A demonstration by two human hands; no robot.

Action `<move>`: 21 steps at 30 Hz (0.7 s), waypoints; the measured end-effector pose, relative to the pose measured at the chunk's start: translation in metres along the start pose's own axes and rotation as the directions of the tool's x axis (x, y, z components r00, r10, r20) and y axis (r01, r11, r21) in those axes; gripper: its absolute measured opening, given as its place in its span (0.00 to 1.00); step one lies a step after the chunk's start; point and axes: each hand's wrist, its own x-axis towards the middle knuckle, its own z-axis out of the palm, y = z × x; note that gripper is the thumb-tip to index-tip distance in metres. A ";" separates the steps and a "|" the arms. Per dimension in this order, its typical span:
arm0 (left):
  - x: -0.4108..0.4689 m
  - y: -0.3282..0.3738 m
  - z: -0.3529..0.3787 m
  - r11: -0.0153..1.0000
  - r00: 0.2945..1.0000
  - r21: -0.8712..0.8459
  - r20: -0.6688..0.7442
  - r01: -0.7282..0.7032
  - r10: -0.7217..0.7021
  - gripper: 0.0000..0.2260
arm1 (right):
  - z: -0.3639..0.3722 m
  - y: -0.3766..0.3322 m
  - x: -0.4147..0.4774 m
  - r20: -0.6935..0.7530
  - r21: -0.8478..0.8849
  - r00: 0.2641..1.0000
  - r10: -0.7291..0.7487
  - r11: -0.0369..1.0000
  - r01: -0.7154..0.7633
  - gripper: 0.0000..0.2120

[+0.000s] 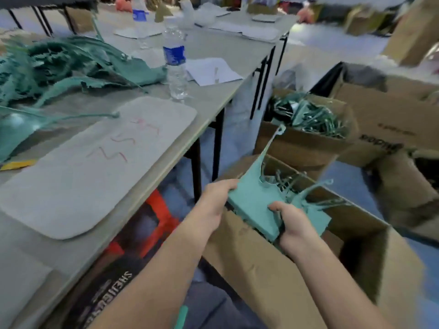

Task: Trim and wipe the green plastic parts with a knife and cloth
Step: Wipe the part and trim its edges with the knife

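Note:
Both my hands hold a stack of flat green plastic parts [251, 200] over an open cardboard box [259, 264] to the right of the table. My left hand [215, 200] grips the stack's left edge. My right hand [293, 222] grips its lower right corner, thumb on top. Thin green stems with loops rise from the stack. A pile of green plastic parts [59, 65] lies on the table at the far left. Neither a knife nor a cloth can be made out.
A grey mat [95, 167] with red marks lies on the table [209, 100]. A water bottle [175, 60] stands behind it beside white paper [211, 71]. A second box [306, 143] holds green offcuts. More cardboard boxes stand at the right.

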 end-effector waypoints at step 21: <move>0.008 0.054 -0.012 0.940 0.939 0.174 -0.133 -0.293 0.317 0.07 | 0.116 -0.018 0.011 0.362 0.009 0.931 -0.045 0.999 0.045 0.04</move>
